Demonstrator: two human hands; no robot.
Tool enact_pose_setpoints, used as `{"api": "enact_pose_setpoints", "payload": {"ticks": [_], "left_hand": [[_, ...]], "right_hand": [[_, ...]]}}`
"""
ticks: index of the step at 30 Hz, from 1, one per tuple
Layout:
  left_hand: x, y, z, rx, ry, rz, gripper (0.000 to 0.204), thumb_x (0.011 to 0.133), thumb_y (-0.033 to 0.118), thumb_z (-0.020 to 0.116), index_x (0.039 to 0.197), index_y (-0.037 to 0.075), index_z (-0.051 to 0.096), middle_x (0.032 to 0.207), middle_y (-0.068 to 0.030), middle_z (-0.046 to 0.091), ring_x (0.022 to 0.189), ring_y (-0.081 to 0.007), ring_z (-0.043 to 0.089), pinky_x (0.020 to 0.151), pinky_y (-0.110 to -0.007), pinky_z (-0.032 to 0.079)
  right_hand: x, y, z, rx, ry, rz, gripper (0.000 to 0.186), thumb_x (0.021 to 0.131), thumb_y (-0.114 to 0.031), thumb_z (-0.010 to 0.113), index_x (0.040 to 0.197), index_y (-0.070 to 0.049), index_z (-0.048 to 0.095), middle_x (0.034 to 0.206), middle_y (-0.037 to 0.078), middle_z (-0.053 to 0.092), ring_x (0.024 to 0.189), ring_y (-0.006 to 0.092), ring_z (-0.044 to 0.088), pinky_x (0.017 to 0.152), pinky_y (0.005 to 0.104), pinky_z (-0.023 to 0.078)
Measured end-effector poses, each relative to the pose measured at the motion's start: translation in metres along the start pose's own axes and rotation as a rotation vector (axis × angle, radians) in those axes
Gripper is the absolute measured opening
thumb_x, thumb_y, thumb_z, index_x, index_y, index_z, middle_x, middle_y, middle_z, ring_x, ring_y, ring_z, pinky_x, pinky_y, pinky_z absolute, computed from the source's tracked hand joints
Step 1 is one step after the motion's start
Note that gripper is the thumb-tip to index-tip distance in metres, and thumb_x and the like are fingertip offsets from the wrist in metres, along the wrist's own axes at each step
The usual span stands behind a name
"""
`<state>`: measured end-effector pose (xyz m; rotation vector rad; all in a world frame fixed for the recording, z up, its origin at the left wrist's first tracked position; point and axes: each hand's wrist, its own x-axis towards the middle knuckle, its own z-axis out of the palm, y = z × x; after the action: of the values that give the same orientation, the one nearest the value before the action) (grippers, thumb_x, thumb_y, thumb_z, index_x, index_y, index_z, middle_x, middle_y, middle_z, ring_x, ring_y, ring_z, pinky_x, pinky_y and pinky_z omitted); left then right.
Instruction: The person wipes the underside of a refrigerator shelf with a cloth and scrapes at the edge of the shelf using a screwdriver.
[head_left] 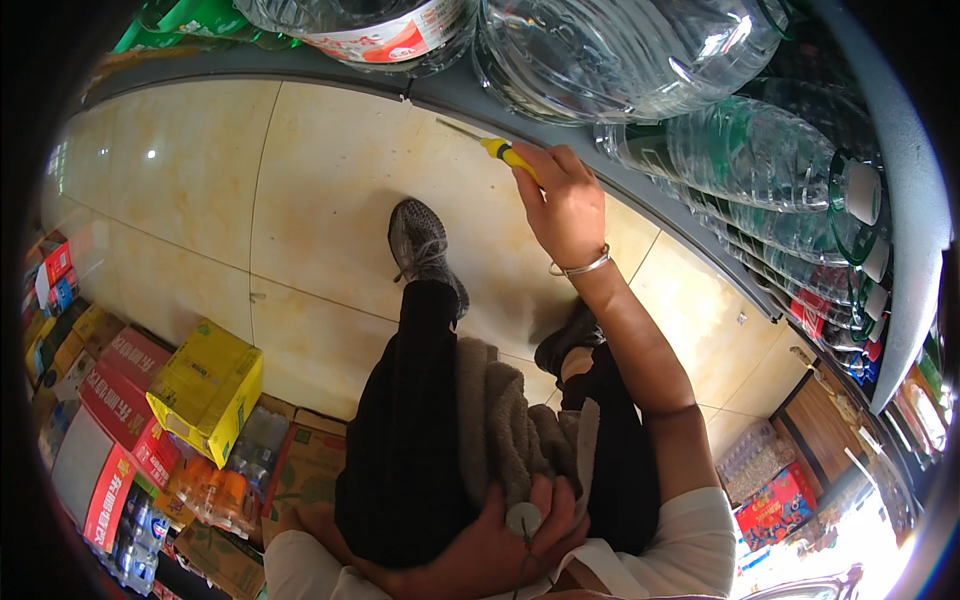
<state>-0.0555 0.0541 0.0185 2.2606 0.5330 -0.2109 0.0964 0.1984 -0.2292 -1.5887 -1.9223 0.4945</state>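
Screwdriver [508, 153] upper centre, handle pinched in right hand [568, 205]. Left hand [475, 553] lower centre, against towel [490, 430]; can't tell its grip.

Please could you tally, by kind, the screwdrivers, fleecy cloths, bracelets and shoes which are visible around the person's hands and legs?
Yellow-handled screwdriver, in the right hand: 1
Grey-brown fleecy cloth, bunched between the legs: 1
Silver bracelet: 1
Shoes: 2
Total: 5
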Motion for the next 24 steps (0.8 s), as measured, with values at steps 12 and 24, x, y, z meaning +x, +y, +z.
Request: {"api": "enact_pose_setpoints", "payload": {"ticks": [12, 24], "left_hand": [[-0.003, -0.003, 0.000, -0.084, -0.053, 0.025, 0.041, 0.090, 0.024, 0.049, 0.130, 0.015, 0.050, 0.122, -0.0207, 0.047, 0.113, -0.0365, 0.048, 0.080, -0.047, 0.052], [-0.004, -0.008, 0.006, 0.029, 0.032, 0.073, 0.041, 0.090, 0.023, 0.049, 0.130, 0.015, 0.050, 0.121, -0.0199, 0.050, 0.111, -0.0367, 0.050, 0.079, -0.045, 0.053]], "right_hand": [[-0.013, 0.001, -0.047, -0.099, 0.081, 0.035, 0.031, 0.076, -0.003, 0.071, 0.106, -0.008, 0.068, 0.086, 0.008, 0.060, 0.075, 0.0259, 0.060, 0.067, 0.0352, 0.050], [-0.015, 0.016, -0.057, -0.070, 0.000, 0.131, 0.029, 0.078, -0.007, 0.070, 0.107, -0.011, 0.067, 0.084, 0.008, 0.060, 0.074, 0.0281, 0.060, 0.066, 0.0374, 0.049]]}}
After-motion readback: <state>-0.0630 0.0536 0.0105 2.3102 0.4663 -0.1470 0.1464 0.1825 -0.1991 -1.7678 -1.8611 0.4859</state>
